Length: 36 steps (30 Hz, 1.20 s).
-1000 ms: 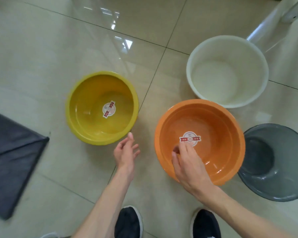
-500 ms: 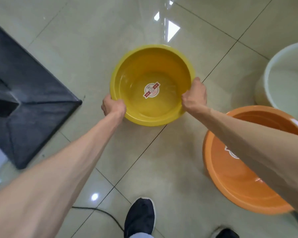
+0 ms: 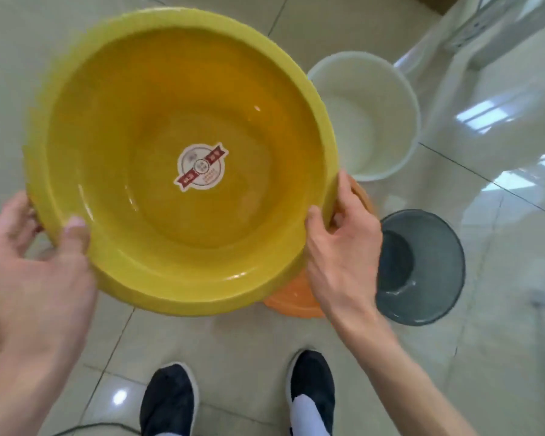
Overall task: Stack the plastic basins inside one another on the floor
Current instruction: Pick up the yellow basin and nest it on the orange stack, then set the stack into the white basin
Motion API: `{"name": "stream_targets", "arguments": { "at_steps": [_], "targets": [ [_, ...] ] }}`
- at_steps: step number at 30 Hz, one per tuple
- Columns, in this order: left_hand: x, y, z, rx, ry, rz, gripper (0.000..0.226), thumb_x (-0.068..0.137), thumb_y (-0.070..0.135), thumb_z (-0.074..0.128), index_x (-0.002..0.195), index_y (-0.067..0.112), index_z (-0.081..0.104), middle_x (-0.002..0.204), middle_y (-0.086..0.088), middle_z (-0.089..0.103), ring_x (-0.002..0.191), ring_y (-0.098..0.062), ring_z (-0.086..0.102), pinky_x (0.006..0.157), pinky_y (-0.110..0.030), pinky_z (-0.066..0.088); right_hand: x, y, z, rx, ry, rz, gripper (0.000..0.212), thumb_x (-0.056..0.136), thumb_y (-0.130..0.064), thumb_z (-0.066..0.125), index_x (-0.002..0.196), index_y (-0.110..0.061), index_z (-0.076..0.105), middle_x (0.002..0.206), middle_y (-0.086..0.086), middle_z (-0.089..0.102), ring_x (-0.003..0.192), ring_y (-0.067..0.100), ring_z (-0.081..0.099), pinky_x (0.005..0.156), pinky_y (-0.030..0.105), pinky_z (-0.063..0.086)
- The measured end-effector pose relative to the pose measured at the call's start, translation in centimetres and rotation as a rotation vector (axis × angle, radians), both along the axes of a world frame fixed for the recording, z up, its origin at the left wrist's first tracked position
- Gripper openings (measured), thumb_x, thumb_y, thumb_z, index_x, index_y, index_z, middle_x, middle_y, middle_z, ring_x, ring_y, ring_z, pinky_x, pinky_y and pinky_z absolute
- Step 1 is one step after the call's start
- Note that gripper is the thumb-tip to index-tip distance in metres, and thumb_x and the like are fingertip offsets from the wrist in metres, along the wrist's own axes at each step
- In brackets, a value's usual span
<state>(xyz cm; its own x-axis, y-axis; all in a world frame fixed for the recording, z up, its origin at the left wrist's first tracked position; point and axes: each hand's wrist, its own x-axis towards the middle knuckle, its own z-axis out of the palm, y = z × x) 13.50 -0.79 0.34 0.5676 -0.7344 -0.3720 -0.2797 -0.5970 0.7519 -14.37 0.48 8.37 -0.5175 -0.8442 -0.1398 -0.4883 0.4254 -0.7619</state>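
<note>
We grip a round yellow plastic basin [image 3: 183,158] by its rim with both hands, raised clear of the floor and filling the upper left and centre of the frame. Our left hand [image 3: 35,272], at the lower left, is closed on the near-left rim, thumb [image 3: 74,231] pressed inside the wall and fingers curled under the lip. Our right hand [image 3: 340,250], right of centre, clasps the opposite rim the same way, thumb inside and fingers wrapped around the outer edge. A round white-and-red label [image 3: 201,167] sits on the bottom of the yellow basin, whose open mouth faces the camera. Just behind it, only a sliver of a round orange plastic basin [image 3: 293,300] shows below the yellow rim, standing on the glossy pale tiled floor [image 3: 501,357]. At the upper right stands a deeper white plastic basin [image 3: 378,114]; below it, at the right, lies a translucent grey plastic basin [image 3: 422,272], just beside the orange one. At the bottom of the frame, our two black shoes [image 3: 312,391] stand on the tiles.
</note>
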Motion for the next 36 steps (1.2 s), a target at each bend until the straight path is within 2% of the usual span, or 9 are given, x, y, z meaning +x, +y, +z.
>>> {"name": "stream_targets", "arguments": {
  "at_steps": [2, 6, 8, 10, 12, 17, 27, 30, 36],
  "targets": [
    [-6.3, 0.2, 5.5, -0.082, 0.058, -0.177, 0.028, 0.094, 0.038, 0.058, 0.117, 0.055, 0.060, 0.095, 0.041, 0.066, 0.075, 0.022, 0.066, 0.068, -0.004, 0.054, -3.1, 4.4, 0.2, 0.030, -0.066, -0.137, 0.056, 0.096, -0.012, 0.054, 0.149, -0.023, 0.038, 0.098, -0.001, 0.062, 0.076, 0.015, 0.055, 0.077, 0.030, 0.050],
    [-13.6, 4.0, 4.2, -0.081, -0.011, -0.452, 0.049, 0.098, 0.016, 0.058, 0.142, 0.033, 0.047, 0.086, 0.045, 0.065, 0.065, 0.018, 0.066, 0.067, -0.004, 0.054, -7.6, 10.3, -2.0, 0.140, -0.043, -0.333, 0.060, 0.097, -0.011, 0.057, 0.149, -0.025, 0.029, 0.121, 0.010, 0.068, 0.094, 0.021, 0.065, 0.088, 0.039, 0.057],
    [-15.5, 4.3, 2.3, -0.030, -0.127, -0.595, 0.051, 0.099, 0.016, 0.053, 0.149, 0.018, 0.044, 0.126, 0.016, 0.066, 0.104, 0.010, 0.064, 0.094, -0.005, 0.046, -9.0, 12.2, -4.3, 0.199, -0.004, -0.369, 0.059, 0.097, -0.011, 0.056, 0.150, -0.017, 0.032, 0.126, 0.002, 0.065, 0.097, 0.018, 0.063, 0.092, 0.043, 0.055],
    [-16.6, 4.5, 0.0, 0.035, -0.244, -0.718, 0.056, 0.101, 0.011, 0.046, 0.155, 0.005, 0.030, 0.160, -0.010, 0.034, 0.151, -0.020, 0.026, 0.123, -0.035, 0.022, -9.6, 13.3, -6.8, 0.267, 0.078, -0.332, 0.058, 0.096, -0.013, 0.058, 0.149, -0.013, 0.035, 0.123, 0.003, 0.063, 0.103, 0.022, 0.059, 0.095, 0.048, 0.051],
    [-16.9, 4.5, -2.5, 0.102, -0.260, -0.742, 0.057, 0.103, 0.007, 0.039, 0.156, 0.002, 0.020, 0.166, -0.012, 0.017, 0.155, -0.025, 0.004, 0.125, -0.041, 0.007, -9.5, 13.7, -9.4, 0.355, 0.222, -0.239, 0.059, 0.092, -0.016, 0.063, 0.146, -0.008, 0.042, 0.130, 0.011, 0.058, 0.119, 0.029, 0.049, 0.103, 0.048, 0.042],
    [-16.5, 4.4, -4.8, 0.147, -0.220, -0.731, 0.058, 0.100, 0.003, 0.044, 0.155, 0.002, 0.026, 0.163, -0.011, 0.026, 0.152, -0.020, 0.023, 0.112, -0.011, 0.009, -8.5, 12.6, -12.7, 0.562, 0.275, -0.253, 0.062, 0.088, -0.016, 0.069, 0.143, -0.003, 0.044, 0.129, 0.020, 0.053, 0.119, 0.037, 0.045, 0.101, 0.046, 0.035],
    [-23.7, -12.9, -0.9, 0.033, 0.085, -0.576, 0.083, 0.085, 0.040, 0.070, 0.155, 0.016, 0.032, 0.157, -0.005, 0.042, 0.143, -0.016, 0.043, 0.117, -0.036, 0.033, -19.9, -1.9, -8.3, 0.230, 0.212, -0.225, 0.054, 0.097, -0.024, 0.055, 0.141, 0.003, 0.041, 0.143, 0.019, 0.048, 0.134, 0.030, 0.043, 0.109, 0.028, 0.033],
    [-29.0, -17.5, -3.4, 0.059, 0.134, -0.585, 0.078, 0.087, 0.041, 0.067, 0.153, 0.013, 0.035, 0.153, -0.006, 0.048, 0.138, -0.019, 0.048, 0.111, -0.034, 0.038, -24.3, -7.8, -10.8, 0.307, 0.123, -0.311, 0.029, 0.096, -0.028, 0.054, 0.107, -0.002, 0.056, 0.100, 0.015, 0.061, 0.109, 0.033, 0.057, 0.064, 0.010, 0.040],
    [-34.1, -18.8, -10.9, 0.093, 0.017, -0.634, 0.039, 0.092, 0.011, 0.046, 0.128, 0.008, 0.058, 0.126, -0.015, 0.064, 0.104, -0.033, 0.061, 0.090, -0.038, 0.053, -26.8, -10.7, -17.3, 0.377, 0.078, -0.352, 0.030, 0.086, -0.005, 0.054, 0.114, 0.005, 0.055, 0.122, 0.020, 0.056, 0.105, 0.035, 0.059, 0.075, 0.031, 0.043]
  ]
}}
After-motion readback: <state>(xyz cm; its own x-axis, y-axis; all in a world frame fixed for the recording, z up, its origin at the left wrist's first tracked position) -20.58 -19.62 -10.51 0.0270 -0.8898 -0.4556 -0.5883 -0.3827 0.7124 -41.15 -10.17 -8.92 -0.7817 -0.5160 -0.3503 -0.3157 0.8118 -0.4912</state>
